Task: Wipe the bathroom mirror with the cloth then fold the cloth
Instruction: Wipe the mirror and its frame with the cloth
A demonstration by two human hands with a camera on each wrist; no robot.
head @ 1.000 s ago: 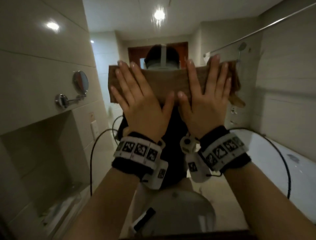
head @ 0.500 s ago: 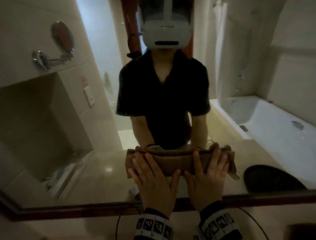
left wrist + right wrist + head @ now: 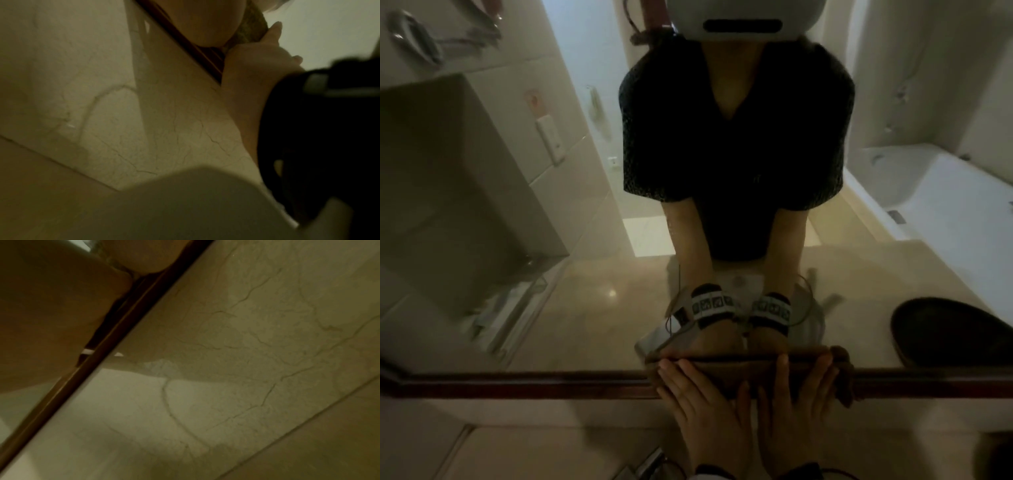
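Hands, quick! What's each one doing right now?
Left hand: open, flat fingers pressing the cloth at the mirror's bottom frame.
Right hand: open, flat fingers pressing the same cloth.

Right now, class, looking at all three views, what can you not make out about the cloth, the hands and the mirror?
- Head view: most of the cloth lies under the left hand and right hand.
- Head view: the mirror runs past the picture's edges.
- Left wrist view: motion blur; the cloth shows only as a sliver.
- Right wrist view: fingers out of view.
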